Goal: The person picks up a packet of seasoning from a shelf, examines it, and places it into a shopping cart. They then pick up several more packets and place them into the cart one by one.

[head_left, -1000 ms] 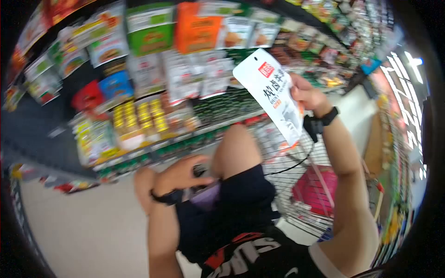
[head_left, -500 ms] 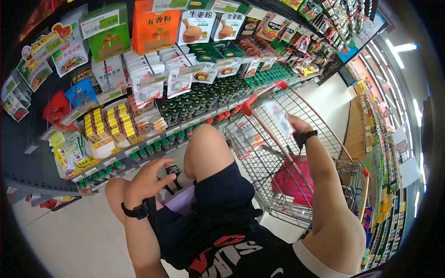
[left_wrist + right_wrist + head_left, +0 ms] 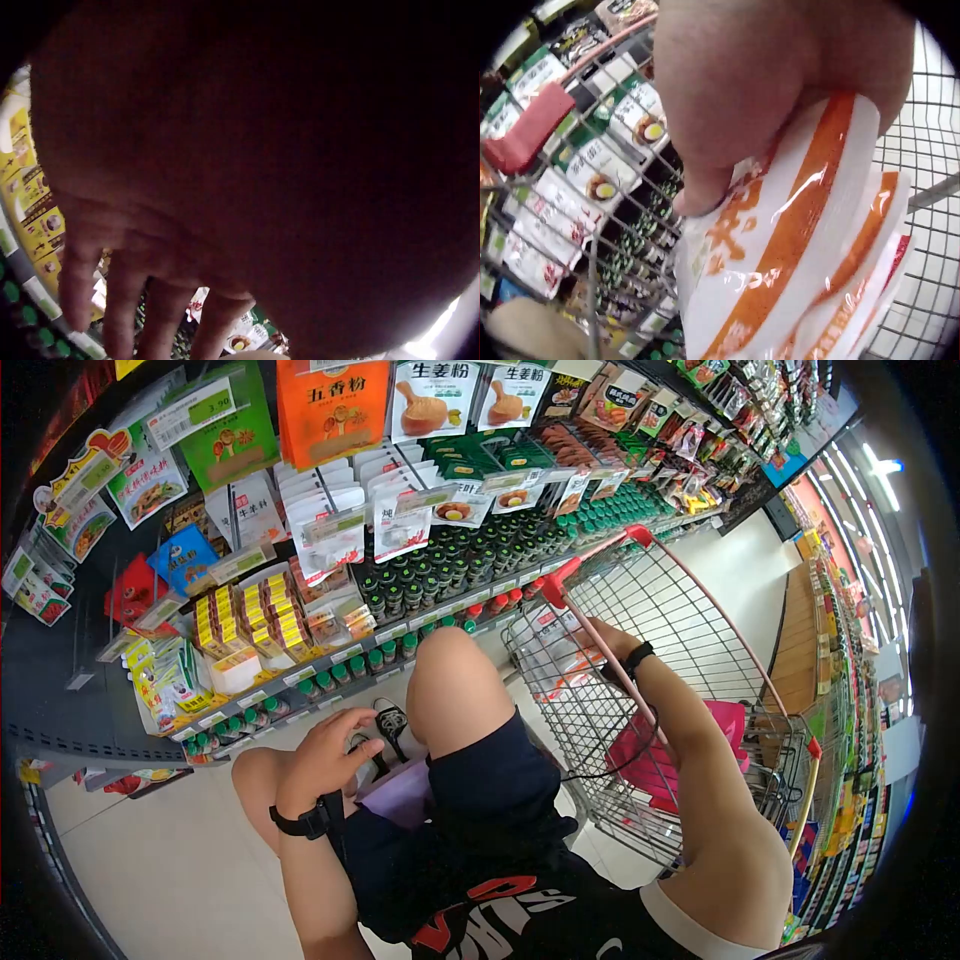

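My right hand (image 3: 607, 638) is down inside the wire shopping cart (image 3: 700, 575). In the right wrist view it grips a glossy white food packet (image 3: 799, 206) with an orange stripe, the thumb along its left side and the other fingers hidden. More white and orange packets (image 3: 877, 232) lie right beside and under it. My left hand (image 3: 325, 760) hovers over the left thigh and knee, its fingers loosely extended and nothing in it. In the left wrist view its dark palm (image 3: 187, 187) fills most of the picture.
A pink bag (image 3: 640, 765) lies in the cart. Seasoning shelves run ahead: an orange packet (image 3: 335, 410), white packets (image 3: 325, 525), yellow boxes (image 3: 265, 615) and green-capped bottles (image 3: 440, 565). My bent knee (image 3: 460, 680) stands between shelf and cart.
My right hand has carried the white packet down from in front of the shelf into the cart, among the packets there. The left hand has stayed over the left leg.
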A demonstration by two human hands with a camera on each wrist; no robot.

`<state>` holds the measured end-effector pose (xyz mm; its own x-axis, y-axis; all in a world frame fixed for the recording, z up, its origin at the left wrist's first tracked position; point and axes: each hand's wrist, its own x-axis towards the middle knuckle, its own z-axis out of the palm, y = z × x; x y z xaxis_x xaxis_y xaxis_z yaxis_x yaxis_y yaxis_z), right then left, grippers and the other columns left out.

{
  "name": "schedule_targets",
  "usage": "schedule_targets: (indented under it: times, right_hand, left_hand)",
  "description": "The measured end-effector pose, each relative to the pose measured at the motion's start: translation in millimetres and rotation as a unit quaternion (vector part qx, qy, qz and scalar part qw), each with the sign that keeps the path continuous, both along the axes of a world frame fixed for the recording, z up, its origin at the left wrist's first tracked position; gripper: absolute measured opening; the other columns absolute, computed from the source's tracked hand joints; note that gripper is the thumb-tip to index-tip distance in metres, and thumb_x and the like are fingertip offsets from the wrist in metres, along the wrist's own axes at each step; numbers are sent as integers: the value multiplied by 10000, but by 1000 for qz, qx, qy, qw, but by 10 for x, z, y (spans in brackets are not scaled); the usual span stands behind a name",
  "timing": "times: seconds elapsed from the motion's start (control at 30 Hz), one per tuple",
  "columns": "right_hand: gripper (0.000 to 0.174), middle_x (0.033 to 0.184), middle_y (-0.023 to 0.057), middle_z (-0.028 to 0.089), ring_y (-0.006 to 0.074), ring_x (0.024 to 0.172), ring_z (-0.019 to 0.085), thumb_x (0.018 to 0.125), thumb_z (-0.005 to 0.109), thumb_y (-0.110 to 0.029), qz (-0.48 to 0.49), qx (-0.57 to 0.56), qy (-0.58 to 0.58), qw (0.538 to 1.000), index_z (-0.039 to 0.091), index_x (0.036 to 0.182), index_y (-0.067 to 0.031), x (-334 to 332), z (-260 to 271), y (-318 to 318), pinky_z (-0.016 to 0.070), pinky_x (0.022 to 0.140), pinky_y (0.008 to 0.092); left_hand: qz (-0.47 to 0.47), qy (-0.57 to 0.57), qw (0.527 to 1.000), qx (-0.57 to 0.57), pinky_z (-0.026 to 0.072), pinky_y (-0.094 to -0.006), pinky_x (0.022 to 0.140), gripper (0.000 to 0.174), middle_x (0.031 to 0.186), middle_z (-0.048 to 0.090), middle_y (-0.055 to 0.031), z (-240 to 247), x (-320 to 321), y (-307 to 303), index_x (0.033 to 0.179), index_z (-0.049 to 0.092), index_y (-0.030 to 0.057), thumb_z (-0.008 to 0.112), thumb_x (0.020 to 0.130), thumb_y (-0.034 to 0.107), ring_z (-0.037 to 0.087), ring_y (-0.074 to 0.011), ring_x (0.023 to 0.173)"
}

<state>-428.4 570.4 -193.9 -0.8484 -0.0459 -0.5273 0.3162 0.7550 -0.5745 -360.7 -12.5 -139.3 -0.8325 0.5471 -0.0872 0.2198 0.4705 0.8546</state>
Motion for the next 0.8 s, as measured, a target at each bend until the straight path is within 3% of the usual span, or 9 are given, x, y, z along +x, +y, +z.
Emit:
schedule_targets:
  times: [0.07,0.1,0.2,0.23,0.3,0.37,0.43,0.63,0.8]
  right_hand:
    - [597,1005,99,624,207,982,568,905,701,-424,11,-17,22,1000,549,1268,25,-24,-364,167,480,830,330]
    - [559,870,73,550,201,846,540,898,714,-426,-5,-21,104,994,557,1200,16,-21,-672,322,463,719,332]
    - [577,903,105,561,212,813,535,882,731,-437,40,108,214,970,556,1208,6,6,-792,375,458,700,345]
    - [597,960,125,573,219,854,549,857,759,-442,85,181,274,941,554,1197,4,26,-751,376,464,714,368]
    - [609,1008,147,582,237,886,560,844,770,-448,123,260,228,930,554,1197,0,-8,-721,333,467,731,386]
    - [589,1080,191,611,291,988,595,834,768,-474,44,203,164,964,592,1154,-13,-30,-870,436,486,782,403]
    - [591,1163,222,608,337,1102,588,849,716,-534,28,24,165,986,640,1136,-23,12,-1321,785,479,900,426]
    - [648,1225,248,577,381,1201,547,852,673,-588,-1,143,80,986,660,1141,-9,214,-209,-317,424,1019,447]
    - [733,1287,271,525,400,1258,494,821,711,-584,-25,147,62,987,600,1211,26,191,-274,-261,392,1058,440]
  left_hand:
    - [-10,19,1000,-2,501,-401,910,455,1166,667,-160,-67,-11,-1,1256,563,27,699,904,281,633,-299,1095]
    - [-14,13,1000,3,501,-403,913,458,1164,665,-166,-69,-14,5,1254,563,23,699,903,284,634,-304,1088]
    - [-23,5,1000,4,502,-405,915,463,1161,662,-180,-72,-35,20,1250,565,18,700,901,291,641,-313,1066]
    - [-28,8,1000,-6,503,-403,911,462,1161,661,-181,-88,-52,23,1250,568,20,700,901,293,643,-312,1059]
    - [-34,5,999,-15,504,-404,905,484,1163,657,-186,-102,-86,44,1252,569,20,699,897,322,643,-320,1058]
    - [-35,-8,999,-13,504,-407,902,531,1166,651,-194,-62,-106,56,1258,567,14,697,891,375,640,-341,1071]
    - [-24,-13,1000,-3,505,-407,902,524,1167,652,-189,-62,-101,49,1259,567,18,697,891,368,640,-339,1070]
    - [-9,-18,1000,-7,505,-403,903,495,1158,655,-180,29,-64,9,1265,571,34,700,888,328,640,-336,1074]
    - [8,-41,999,-27,503,-400,903,482,1142,656,-177,114,-70,-19,1262,574,31,715,873,278,639,-327,1072]
